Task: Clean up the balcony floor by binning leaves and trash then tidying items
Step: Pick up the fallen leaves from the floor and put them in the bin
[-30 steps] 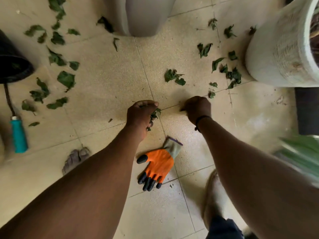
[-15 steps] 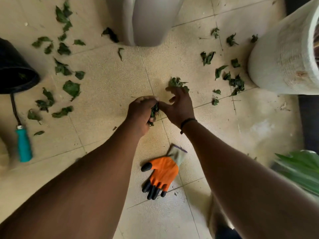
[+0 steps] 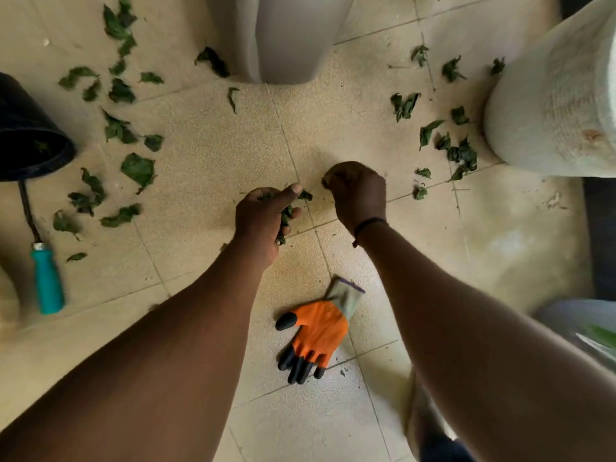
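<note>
Left hand: grip closed round a wad of leaves.
Right hand: fingers curled; contents cannot tell.
Handling: loose leaves at 9 o'clock look light, limp; pinch mid-blade.

Beige speckled tile floor, grout lines running diagonally. Lying on it: green leaves scattered in a left cluster and a right cluster against the base of a white woven pot. Grey bin at the top edge. Black pot on its side at the left edge, teal-handled tool below it. Orange glove lower centre.
</note>
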